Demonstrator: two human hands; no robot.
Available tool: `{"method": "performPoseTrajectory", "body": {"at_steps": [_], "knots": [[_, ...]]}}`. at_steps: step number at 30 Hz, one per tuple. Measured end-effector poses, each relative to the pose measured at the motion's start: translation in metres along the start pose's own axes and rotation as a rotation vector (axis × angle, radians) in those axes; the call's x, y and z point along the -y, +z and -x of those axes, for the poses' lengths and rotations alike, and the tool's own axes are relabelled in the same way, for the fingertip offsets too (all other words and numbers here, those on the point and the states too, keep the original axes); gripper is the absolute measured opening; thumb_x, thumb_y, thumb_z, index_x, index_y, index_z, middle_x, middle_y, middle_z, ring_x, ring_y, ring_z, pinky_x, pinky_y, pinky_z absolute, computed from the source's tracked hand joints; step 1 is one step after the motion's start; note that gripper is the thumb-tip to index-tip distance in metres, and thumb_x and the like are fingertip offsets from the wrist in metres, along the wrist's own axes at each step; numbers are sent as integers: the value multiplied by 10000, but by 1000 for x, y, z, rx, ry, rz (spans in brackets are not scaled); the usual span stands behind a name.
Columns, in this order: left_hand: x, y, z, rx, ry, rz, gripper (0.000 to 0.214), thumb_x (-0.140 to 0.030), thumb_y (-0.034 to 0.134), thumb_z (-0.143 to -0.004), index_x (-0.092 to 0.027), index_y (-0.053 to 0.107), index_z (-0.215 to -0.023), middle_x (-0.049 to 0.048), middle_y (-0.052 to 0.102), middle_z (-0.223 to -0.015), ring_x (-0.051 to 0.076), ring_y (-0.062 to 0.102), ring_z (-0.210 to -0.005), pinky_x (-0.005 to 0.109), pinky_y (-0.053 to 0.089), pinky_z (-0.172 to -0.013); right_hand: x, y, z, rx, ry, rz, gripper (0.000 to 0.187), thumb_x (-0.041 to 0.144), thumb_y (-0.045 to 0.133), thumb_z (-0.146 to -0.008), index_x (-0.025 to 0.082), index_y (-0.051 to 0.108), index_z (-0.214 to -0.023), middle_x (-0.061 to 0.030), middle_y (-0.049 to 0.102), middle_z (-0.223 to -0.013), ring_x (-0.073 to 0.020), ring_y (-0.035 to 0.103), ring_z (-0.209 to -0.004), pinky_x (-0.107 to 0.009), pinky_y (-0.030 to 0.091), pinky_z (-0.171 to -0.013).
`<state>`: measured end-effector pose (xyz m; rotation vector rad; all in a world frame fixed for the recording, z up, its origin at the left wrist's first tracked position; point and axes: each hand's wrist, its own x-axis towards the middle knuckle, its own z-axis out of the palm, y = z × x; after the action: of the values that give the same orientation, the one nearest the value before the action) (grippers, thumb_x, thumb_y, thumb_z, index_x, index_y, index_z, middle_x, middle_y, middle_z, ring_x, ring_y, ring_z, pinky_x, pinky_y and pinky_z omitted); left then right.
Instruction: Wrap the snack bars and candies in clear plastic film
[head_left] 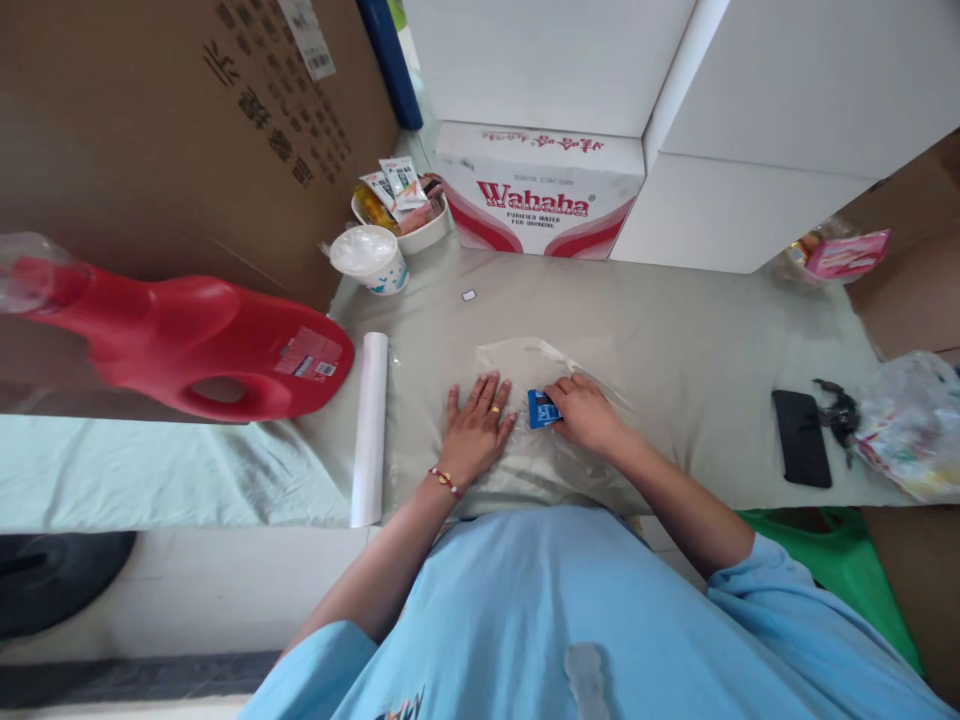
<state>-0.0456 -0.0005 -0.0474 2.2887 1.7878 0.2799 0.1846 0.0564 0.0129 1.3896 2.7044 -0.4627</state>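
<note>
The right hand (589, 412) pinches a small, rectangular blue packet (541, 409) with pale markings over the crinkled clear plastic sheet (517, 355); the left hand (478, 428) rests open, fingers spread, at the sheet's left. Farther left of the sheet lies a smooth white roll (370, 430); beyond the sheet, leftward, a white bowl (427, 238) holds sachets (403, 183).

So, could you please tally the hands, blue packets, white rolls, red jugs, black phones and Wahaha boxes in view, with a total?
Hands: 2, the left hand and the right hand
Blue packet: 1
White roll: 1
Red jug: 1
Black phone: 1
Wahaha box: 1
Total: 7
</note>
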Motion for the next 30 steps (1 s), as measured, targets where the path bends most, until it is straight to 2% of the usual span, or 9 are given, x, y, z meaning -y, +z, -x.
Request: {"method": "performPoseTrajectory", "body": {"at_steps": [7,10,12,14,16,20,24,26,30], "knots": [[1,-1,-2,17,-1,25,605,-434,365,-1103,-233,361,-1674,142,312,-1751,292,279,-1640,651,27,-1324,2,4,12,29,-8,-21,385,221,736,-911,170,692,-1290,-156,703,-1209,-347,609,-1137,-463,491,-978],[8,-10,0,23,-26,93,629,-432,411,-1083,-207,364,-1668,174,265,-1766,313,276,-1640,635,112,-1325,-7,2,27,-49,-1,-115,612,278,800,-885,187,600,-1455,-172,616,-1428,-358,587,-1247,-486,491,-1034],[14,-20,8,-22,-14,178,670,-459,466,-1059,-178,359,-1659,200,262,-1765,324,267,-1642,604,198,-1320,-20,-3,49,-135,-19,-224,604,326,784,-913,195,581,-1467,-172,590,-1459,-337,582,-1276,-478,494,-1057],[21,-30,23,-71,79,281,670,-481,535,-1033,-184,399,-1618,207,345,-1730,318,309,-1624,562,281,-1308,-34,-5,78,-168,-57,-329,377,347,698,-985,202,653,-1329,-149,665,-1285,-293,622,-1158,-443,525,-995],[27,-36,41,-73,250,381,564,-459,610,-1005,-228,505,-1509,181,483,-1647,302,417,-1565,531,356,-1281,-45,1,108,-136,-120,-404,212,347,626,-1029,208,688,-1176,-120,692,-1099,-262,626,-1013,-408,543,-890],[36,-28,72,-14,466,437,357,-369,699,-964,-233,625,-1286,159,598,-1534,307,518,-1481,549,382,-1266,-52,37,150,-136,-161,-437,251,381,680,-1000,199,679,-1173,-139,690,-1168,-270,605,-1036,-419,540,-878],[43,-18,76,29,479,404,107,-230,622,-1010,-235,695,-1088,118,667,-1456,277,576,-1433,539,413,-1237,-50,61,154,-237,-122,-463,169,291,569,-1059,219,712,-1007,-115,707,-1076,-238,617,-954,-399,520,-835],[45,-23,68,25,485,435,133,-178,581,-1022,-238,699,-1039,95,727,-1353,251,631,-1366,497,477,-1174,-52,56,148,-229,-141,-506,200,254,536,-1071,219,708,-974,-107,716,-1033,-229,619,-936,-382,520,-825],[45,-46,47,68,467,552,139,-185,567,-1037,-239,693,-1062,65,789,-1124,214,696,-1237,398,557,-1047,-66,28,134,-177,-188,-568,206,271,512,-1082,215,675,-969,-93,716,-934,-229,622,-906,-370,526,-817]]}}
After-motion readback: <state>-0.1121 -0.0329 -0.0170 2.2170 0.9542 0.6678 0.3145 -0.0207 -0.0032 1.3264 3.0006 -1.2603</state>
